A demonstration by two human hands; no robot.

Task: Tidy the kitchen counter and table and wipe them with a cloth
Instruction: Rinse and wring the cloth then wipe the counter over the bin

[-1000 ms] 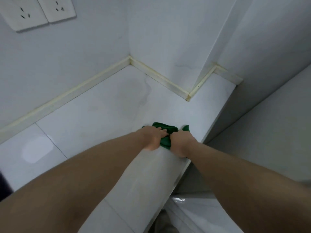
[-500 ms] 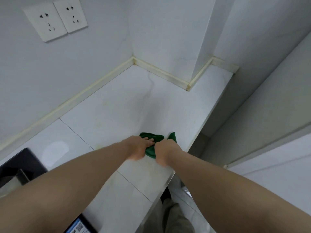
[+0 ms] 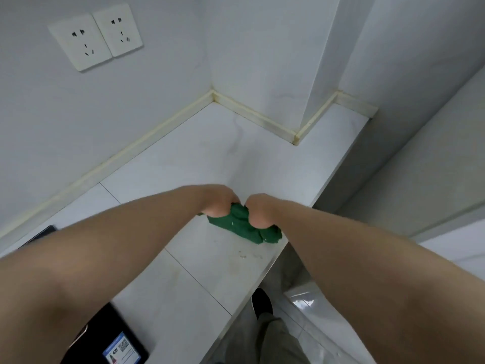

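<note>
A green cloth (image 3: 242, 225) lies bunched on the white counter (image 3: 210, 158), close to its right edge. My left hand (image 3: 219, 203) grips the cloth's left part and my right hand (image 3: 258, 212) grips its right part, wrists side by side and bent down. The fingers of both hands are hidden behind the hands and the cloth. Small crumbs (image 3: 242, 256) lie on the counter just in front of the cloth.
A black appliance with a blue label (image 3: 110, 340) stands at the counter's near left. Two white wall sockets (image 3: 95, 39) sit above the counter. A wall pillar (image 3: 322, 61) juts into the back right corner. My shoe (image 3: 261, 303) shows on the floor below the counter edge.
Both hands have drawn the cloth back toward me along the counter's right edge. The view has tilted so the sockets and the black appliance come further into sight.
</note>
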